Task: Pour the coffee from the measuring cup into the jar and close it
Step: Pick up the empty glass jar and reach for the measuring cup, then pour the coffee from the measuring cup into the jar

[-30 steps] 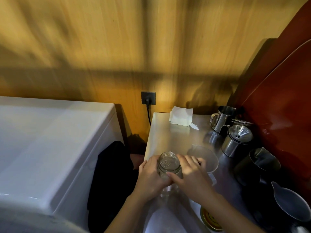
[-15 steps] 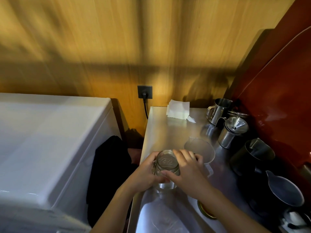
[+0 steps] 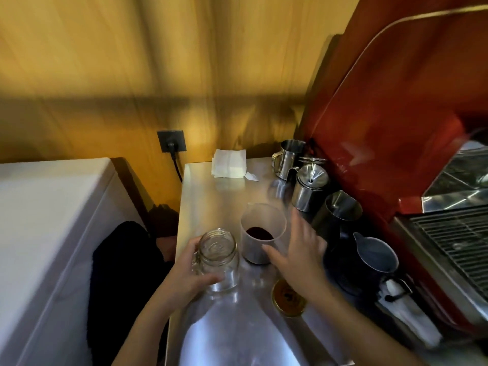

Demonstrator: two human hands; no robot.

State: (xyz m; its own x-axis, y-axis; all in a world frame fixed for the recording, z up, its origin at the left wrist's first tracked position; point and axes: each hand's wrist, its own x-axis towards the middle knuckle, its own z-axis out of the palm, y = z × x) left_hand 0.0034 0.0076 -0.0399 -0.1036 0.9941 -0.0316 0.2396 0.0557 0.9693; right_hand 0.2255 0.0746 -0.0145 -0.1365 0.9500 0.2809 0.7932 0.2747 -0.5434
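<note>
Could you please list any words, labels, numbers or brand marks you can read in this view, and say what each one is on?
None can be read.
Jar: embossed marks on the glass, too blurred to read.
Lid: dark print on gold, too blurred.
Measuring cup: no readable scale.

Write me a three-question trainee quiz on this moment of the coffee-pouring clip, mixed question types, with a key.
1. True or false: the jar already has coffee in it.
2. Multiple choice: where is the lid? A) on the jar B) flat on the counter, under the right forearm C) in the left hand
3. Short answer: which hand has a grip on the jar, and what is the right hand doing?

Key
1. False: the jar is clear and empty; the coffee sits in the measuring cup.
2. B
3. The left hand; the right hand is open, fingers spread beside the measuring cup, holding nothing.
</note>
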